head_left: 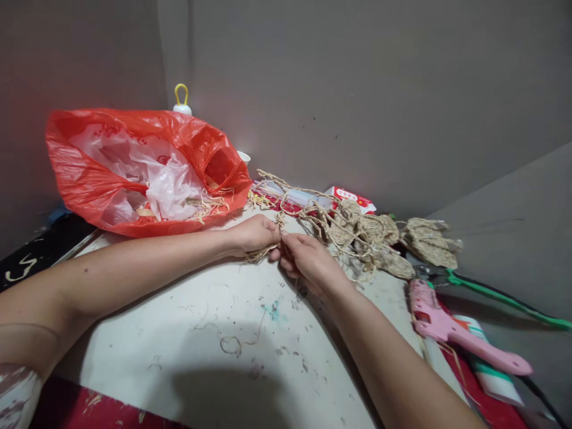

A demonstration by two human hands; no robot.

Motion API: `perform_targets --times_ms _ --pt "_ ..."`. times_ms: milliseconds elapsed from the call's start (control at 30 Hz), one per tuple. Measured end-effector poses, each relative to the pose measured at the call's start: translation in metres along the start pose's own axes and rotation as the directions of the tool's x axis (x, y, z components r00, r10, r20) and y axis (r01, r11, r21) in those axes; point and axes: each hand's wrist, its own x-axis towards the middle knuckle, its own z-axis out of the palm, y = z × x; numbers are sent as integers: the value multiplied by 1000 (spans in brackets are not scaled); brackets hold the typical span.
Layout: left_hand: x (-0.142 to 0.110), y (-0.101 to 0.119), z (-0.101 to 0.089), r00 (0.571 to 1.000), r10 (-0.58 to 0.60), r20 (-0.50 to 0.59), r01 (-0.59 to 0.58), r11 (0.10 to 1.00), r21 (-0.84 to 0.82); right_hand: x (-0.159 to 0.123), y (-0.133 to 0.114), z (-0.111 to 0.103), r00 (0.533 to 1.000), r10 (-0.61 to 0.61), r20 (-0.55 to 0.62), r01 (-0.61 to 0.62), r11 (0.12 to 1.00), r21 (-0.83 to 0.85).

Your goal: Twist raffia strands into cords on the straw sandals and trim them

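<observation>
My left hand (257, 235) and my right hand (308, 257) meet over the far middle of the white tabletop (214, 357). The fingers of both are closed on a piece of tan twine work (260, 254). Part of it hangs below my left hand, and a small knotted end (280, 220) sticks up between the fingertips. Most of the piece is hidden by my fingers. Just right of my hands lies a heap of loose twine (319, 223) with several coiled twine bundles (378, 229).
A red plastic bag (89, 179) with white plastic and straw scraps stands at the back left. At right lie a pink glue gun (440, 325), a green-handled cutting tool (504, 293) and a white-and-green tube (494, 375). A red-and-white box (353, 196) sits by the wall.
</observation>
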Motion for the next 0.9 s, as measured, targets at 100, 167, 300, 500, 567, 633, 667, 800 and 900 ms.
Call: perform_targets --times_ms 100,167,300,500,567,633,667,800,900 --pt "-1 1 1 1000 10 -28 -8 998 69 4 -4 -2 997 80 -10 -80 996 33" --pt "-2 2 0 1000 5 -30 -2 995 99 7 -5 -7 995 100 1 -100 995 28" --pt "0 2 -3 999 16 34 -18 997 77 10 -4 -15 991 110 82 -111 994 8" --pt "-2 8 -6 995 -59 82 54 996 65 13 2 -19 989 47 139 -57 996 70" --pt "-3 12 -8 990 -92 104 85 994 74 15 4 -20 988 17 151 -32 995 98" --pt "-4 15 -11 990 -87 113 77 993 91 16 5 -21 990 -9 143 -8 993 115" --pt "-4 16 -13 990 -82 111 71 992 102 16 6 -21 991 -19 132 3 993 117" --pt "-3 17 -21 990 -92 103 78 989 127 18 7 -20 996 -55 77 45 991 125" --pt "-4 19 -26 988 -131 88 116 981 159 19 8 -19 997 -65 47 59 990 128"
